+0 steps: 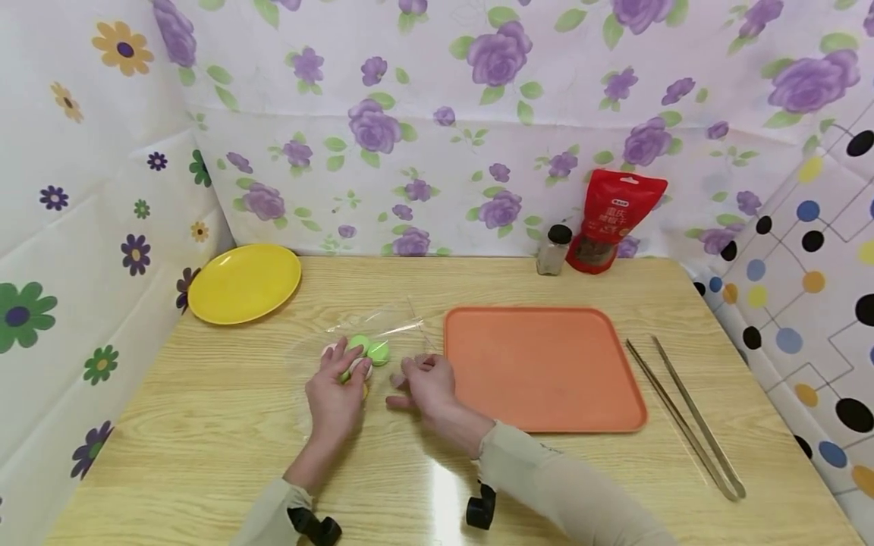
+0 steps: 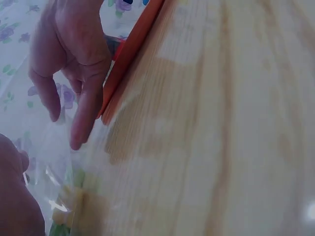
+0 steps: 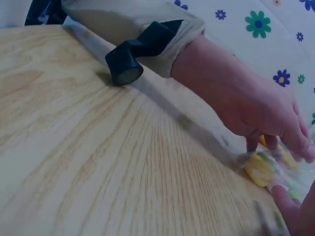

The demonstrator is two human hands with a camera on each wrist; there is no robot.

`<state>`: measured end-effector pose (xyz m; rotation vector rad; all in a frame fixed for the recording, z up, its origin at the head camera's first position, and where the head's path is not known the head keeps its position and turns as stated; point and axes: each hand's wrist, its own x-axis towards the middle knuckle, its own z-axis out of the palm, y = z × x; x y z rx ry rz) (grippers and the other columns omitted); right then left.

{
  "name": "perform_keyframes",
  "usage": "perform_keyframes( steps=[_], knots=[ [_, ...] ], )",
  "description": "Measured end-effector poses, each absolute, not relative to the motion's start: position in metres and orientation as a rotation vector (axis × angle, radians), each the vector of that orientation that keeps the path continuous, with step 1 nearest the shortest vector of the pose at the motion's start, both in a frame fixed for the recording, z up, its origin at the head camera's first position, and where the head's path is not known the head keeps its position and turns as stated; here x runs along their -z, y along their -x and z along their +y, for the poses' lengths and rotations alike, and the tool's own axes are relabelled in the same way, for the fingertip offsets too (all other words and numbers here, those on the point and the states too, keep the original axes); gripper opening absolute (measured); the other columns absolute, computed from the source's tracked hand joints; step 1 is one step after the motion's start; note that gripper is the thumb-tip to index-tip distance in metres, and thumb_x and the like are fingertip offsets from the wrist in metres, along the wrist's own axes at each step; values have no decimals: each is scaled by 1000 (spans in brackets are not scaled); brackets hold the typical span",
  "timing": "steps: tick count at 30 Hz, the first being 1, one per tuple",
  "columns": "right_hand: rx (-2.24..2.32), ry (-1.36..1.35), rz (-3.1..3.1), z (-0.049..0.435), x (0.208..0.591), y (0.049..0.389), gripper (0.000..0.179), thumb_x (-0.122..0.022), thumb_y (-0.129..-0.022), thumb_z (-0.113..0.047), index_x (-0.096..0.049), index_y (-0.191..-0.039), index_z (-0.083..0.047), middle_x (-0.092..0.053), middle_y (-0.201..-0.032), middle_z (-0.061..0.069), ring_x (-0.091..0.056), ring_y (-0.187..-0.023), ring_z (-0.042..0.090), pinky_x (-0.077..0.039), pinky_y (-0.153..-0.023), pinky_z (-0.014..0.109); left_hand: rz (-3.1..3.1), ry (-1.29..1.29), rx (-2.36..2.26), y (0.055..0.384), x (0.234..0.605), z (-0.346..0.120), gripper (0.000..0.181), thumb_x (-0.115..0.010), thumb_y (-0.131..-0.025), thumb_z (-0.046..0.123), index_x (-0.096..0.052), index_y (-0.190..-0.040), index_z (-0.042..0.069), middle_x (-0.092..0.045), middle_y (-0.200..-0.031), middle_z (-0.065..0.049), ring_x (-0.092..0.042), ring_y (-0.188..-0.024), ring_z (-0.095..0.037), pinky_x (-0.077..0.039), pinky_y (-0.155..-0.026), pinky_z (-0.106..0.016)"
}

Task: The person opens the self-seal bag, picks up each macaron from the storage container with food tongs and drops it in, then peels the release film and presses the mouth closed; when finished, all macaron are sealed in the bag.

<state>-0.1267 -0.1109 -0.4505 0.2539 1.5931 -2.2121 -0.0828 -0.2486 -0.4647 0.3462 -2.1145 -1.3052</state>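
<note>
A clear plastic bag (image 1: 399, 326) lies on the table left of the middle, with several round green, pink and yellow macarons (image 1: 378, 353) inside. My left hand (image 1: 334, 398) grips the bag from above, its fingers curled over the macarons. In the right wrist view this left hand (image 3: 261, 108) has its fingertips on the film over a yellow macaron (image 3: 259, 169). My right hand (image 1: 430, 387) holds the bag's right side, fingers bent down at the film. The left wrist view has the right hand (image 2: 74, 54) with fingertips pointing down at the clear film.
An orange tray (image 1: 539, 371) lies just right of my right hand. Metal tongs (image 1: 690, 421) rest beyond it. A yellow plate (image 1: 246, 284) is at the back left. A black-lidded jar (image 1: 554, 250) and a red pouch (image 1: 617, 216) stand at the back, before a flowered cloth (image 1: 444, 152).
</note>
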Motion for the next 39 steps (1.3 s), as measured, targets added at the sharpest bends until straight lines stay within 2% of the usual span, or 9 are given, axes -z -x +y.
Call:
perform_keyframes(
  steps=[3,5,10,12,16,21,25,33,39],
  knots=[
    [2254,-232,1571,-112,452,125,20,-56,-97,4,-47,-115,5,-62,-117,28,-70,-94,36,-61,-61,43,-2129,-305,1188,82,463,-256,24,-79,-86,5,-74,-107,-4,-63,-124,-27,-54,-123,-47,-42,-104,-52],
    [2272,-214,1562,-112,452,124,21,-52,-96,6,-48,-116,6,-62,-119,28,-70,-95,35,-61,-61,43,-2132,-290,1086,82,460,-265,24,-79,-86,7,-75,-106,-5,-68,-113,-26,-71,-92,-40,-58,-83,-45],
    [2285,-161,1564,-112,455,121,29,-47,-97,7,-46,-125,11,-60,-124,29,-69,-99,35,-61,-66,41,-2191,-290,935,96,440,-296,16,-71,-91,8,-77,-99,-4,-75,-87,-16,-70,-60,-30,-58,-55,-36],
    [2291,-141,1562,-113,456,119,31,-48,-96,7,-45,-127,12,-59,-125,29,-69,-99,35,-61,-67,41,-2275,-283,936,110,430,-310,16,-68,-94,8,-77,-98,-5,-74,-80,-14,-73,-72,-30,-58,-62,-31],
    [2305,-142,1540,-114,460,116,32,-48,-96,8,-45,-127,12,-58,-124,29,-69,-95,32,-61,-67,40,-2552,-176,1004,145,417,-325,22,-65,-97,12,-75,-106,-5,-74,-83,-14,-69,-71,-26,-50,-58,-22],
    [2324,-136,1500,-119,463,110,28,-49,-97,6,-46,-124,12,-59,-122,29,-69,-92,28,-61,-67,40,-2913,51,1149,186,412,-326,33,-64,-98,14,-66,-125,-4,-72,-110,-17,-67,-98,-29,-56,-82,-38],
    [2333,-118,1465,-123,461,106,25,-50,-98,5,-46,-123,11,-60,-123,30,-69,-93,27,-61,-67,41,-3123,155,1268,207,412,-326,35,-64,-98,13,-64,-129,-4,-71,-115,-17,-66,-103,-28,-51,-93,-43],
    [2299,-94,1543,-115,458,111,18,-53,-98,5,-57,-115,11,-68,-112,24,-71,-89,28,-61,-64,36,-3059,57,1531,211,409,-329,28,-65,-99,15,-70,-118,-5,-74,-103,-15,-64,-83,-22,-54,-69,-33],
    [2229,71,1729,-85,448,133,21,-56,-100,0,-58,-117,13,-69,-111,25,-72,-91,30,-61,-69,36,-2763,-8,1887,200,396,-328,37,-61,-102,16,-61,-128,-10,-71,-112,-19,-69,-98,-27,-56,-88,-43]
  ],
)
